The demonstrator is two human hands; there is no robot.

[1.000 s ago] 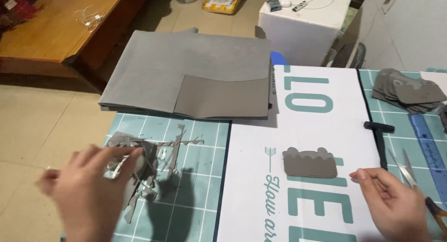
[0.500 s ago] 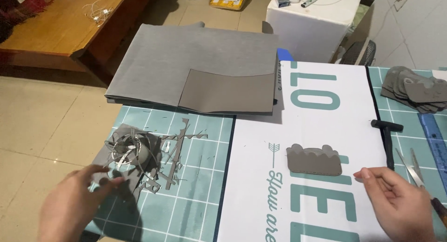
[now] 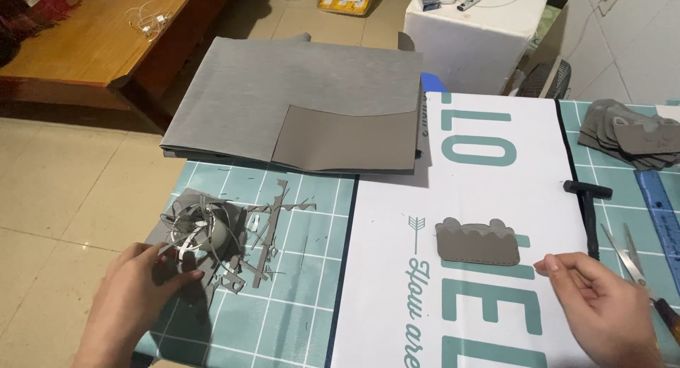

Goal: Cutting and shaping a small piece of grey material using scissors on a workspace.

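Bench lot: grey offcuts, 1 scalloped grey piece, 1 white banner.

I log my left hand [image 3: 145,286] with fingers closed on the heap of grey trimmings [image 3: 212,237] at the teal cutting mat's [image 3: 297,297] left edge. My right hand [image 3: 602,308] lies loosely curled, holding nothing, just right of the scalloped grey piece [image 3: 476,242], whose long axis runs left-right, scallops pointing away. It rests on the white rectangular banner with teal lettering [image 3: 482,191].

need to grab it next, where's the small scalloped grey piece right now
In the head view the small scalloped grey piece lies flat on the white printed sheet, right of centre, just up and left of the right hand and left of the black hammer.
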